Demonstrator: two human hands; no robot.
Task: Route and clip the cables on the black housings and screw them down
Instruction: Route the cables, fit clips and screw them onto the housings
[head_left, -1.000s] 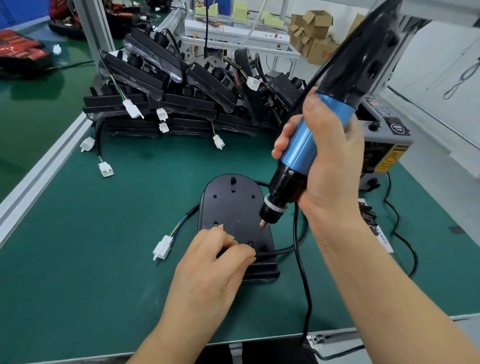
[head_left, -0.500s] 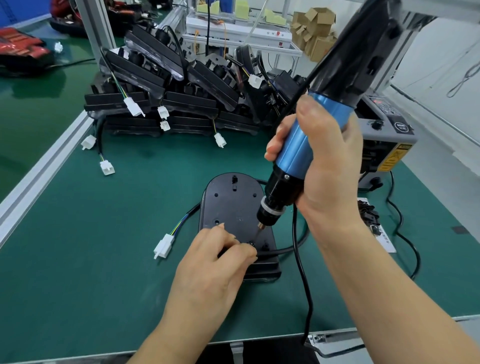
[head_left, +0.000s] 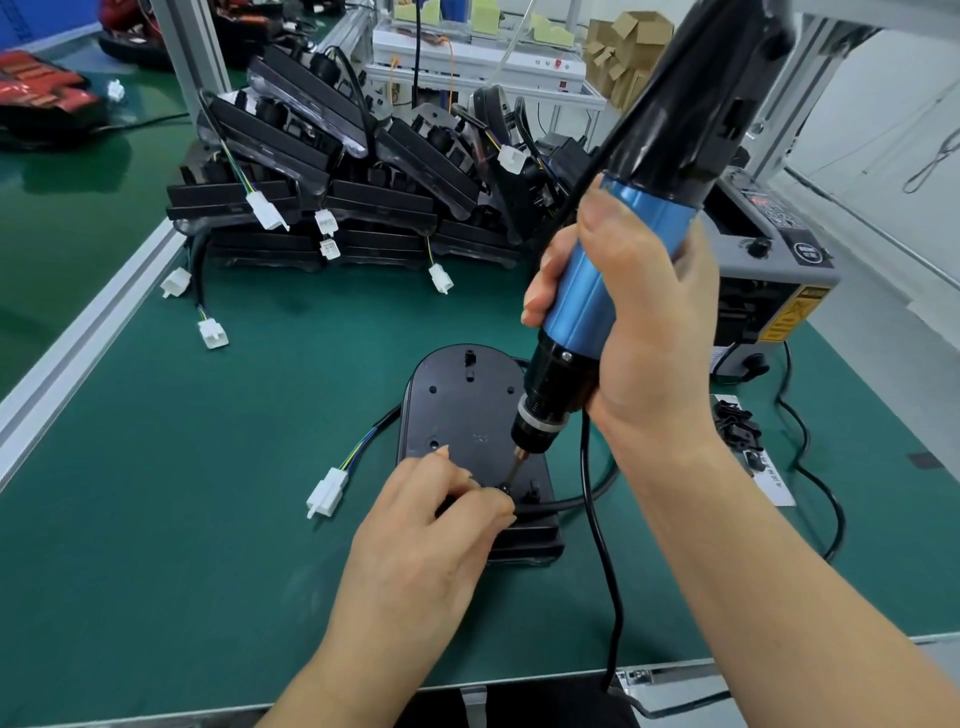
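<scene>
A black housing (head_left: 460, 405) lies flat on the green mat in front of me. Its black cable (head_left: 576, 500) crosses the near end and leaves to the right; a wire on the left ends in a white connector (head_left: 326, 491). My left hand (head_left: 434, 525) rests on the housing's near end, fingers pinched over the cable by a small screw hole. My right hand (head_left: 631, 322) grips a blue and black electric screwdriver (head_left: 592, 291), tilted, its bit tip (head_left: 514, 470) just above the housing next to my left fingertips.
A pile of black housings (head_left: 332, 171) with white connectors fills the back of the mat. A grey machine (head_left: 769, 270) stands at the right, small black clips (head_left: 735, 428) in front of it. The screwdriver's cord (head_left: 602, 561) drops over the near edge. An aluminium rail (head_left: 88, 322) borders the left.
The screwdriver has come down and slightly left, its bit now close to the housing beside my left fingers. My left hand has stayed in place.
</scene>
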